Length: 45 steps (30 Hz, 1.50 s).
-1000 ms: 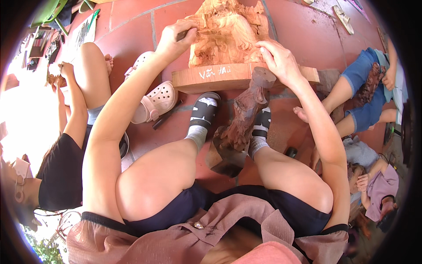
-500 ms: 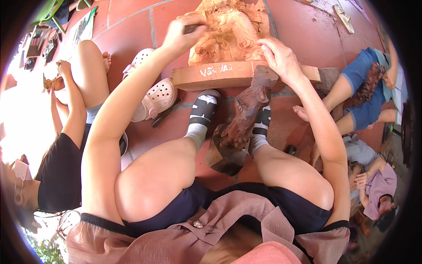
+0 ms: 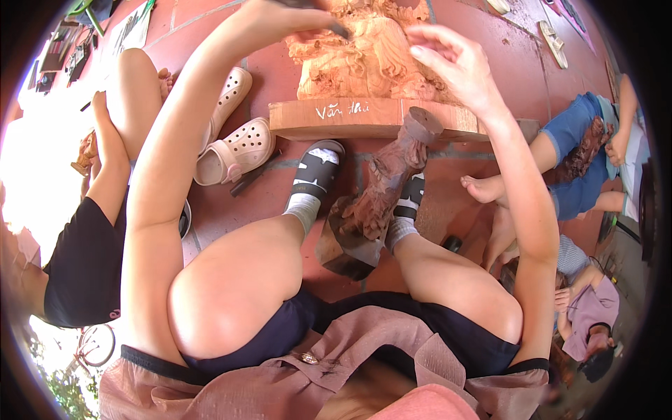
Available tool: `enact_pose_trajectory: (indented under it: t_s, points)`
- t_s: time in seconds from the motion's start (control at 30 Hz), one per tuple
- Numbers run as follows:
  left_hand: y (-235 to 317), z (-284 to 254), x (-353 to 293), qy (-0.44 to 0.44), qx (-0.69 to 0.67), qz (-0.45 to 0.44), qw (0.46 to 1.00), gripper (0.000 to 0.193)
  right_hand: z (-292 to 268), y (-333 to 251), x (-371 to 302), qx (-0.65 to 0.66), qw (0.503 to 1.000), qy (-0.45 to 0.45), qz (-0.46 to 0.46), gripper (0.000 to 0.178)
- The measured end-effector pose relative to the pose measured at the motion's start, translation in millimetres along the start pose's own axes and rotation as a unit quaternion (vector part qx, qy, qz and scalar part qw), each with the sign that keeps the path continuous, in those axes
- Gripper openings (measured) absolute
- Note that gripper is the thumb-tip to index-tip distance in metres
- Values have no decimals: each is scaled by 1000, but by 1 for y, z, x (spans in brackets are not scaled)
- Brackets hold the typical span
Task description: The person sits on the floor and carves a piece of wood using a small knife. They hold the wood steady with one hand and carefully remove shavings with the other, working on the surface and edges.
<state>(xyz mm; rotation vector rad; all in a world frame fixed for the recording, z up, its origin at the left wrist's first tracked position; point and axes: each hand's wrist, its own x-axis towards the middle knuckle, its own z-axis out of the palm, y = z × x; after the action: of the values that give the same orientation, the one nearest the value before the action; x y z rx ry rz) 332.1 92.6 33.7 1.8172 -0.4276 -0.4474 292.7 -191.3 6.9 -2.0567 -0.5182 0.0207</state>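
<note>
A pale orange wood carving (image 3: 357, 59) with deep folds rises from a thick wooden base (image 3: 336, 119) on the floor in front of me; its top is cut off by the frame. My left hand (image 3: 280, 19) is over the carving's left side, its fingers closed on a small dark piece (image 3: 341, 31) whose kind I cannot make out. Beside the right side of the carving, my right hand (image 3: 455, 66) is raised with bent fingers apart, holding nothing. A dark brown carved wooden piece (image 3: 381, 189) leans between my feet, below the base.
Pink clogs (image 3: 241, 150) lie left of the base, with a dark stick (image 3: 248, 180) beside them. A person in black (image 3: 84, 266) sits at my left. At right, a person in blue shorts (image 3: 577, 189) holds a dark carving (image 3: 584, 150). Red tiles (image 3: 483, 42) cover the floor.
My right hand has lifted off the carving's right edge and its fingers have spread. My left hand has moved up, with the dark piece still in it.
</note>
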Motion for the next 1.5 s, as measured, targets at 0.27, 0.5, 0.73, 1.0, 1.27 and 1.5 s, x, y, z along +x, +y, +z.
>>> enact_pose_trajectory:
  t_s: [0.27, 0.5, 0.73, 1.0, 1.27, 1.5]
  points:
    - [29, 24, 30, -76, -91, 90, 989, 11, 11, -16, 38, -35, 994, -107, -3, 26]
    - [6, 25, 35, -70, -98, -15, 993, 18, 16, 5, 40, -69, 985, -144, 62, 22]
    - [-65, 34, 4, -186, 279, -28, 942, 38, 8, 8, 42, 154, 971, -56, 176, 25]
    - [-53, -15, -11, -5, 35, -41, 999, 14, 23, 6, 47, 208, 951, -56, 220, 24]
    - [-24, 26, 23, 67, 41, 108, 991, 26, 72, 11, 65, 53, 976, -142, 157, 19]
    - [-61, 43, 33, 235, 176, 131, 947, 31, 95, 8, 65, -152, 968, -198, 36, 24]
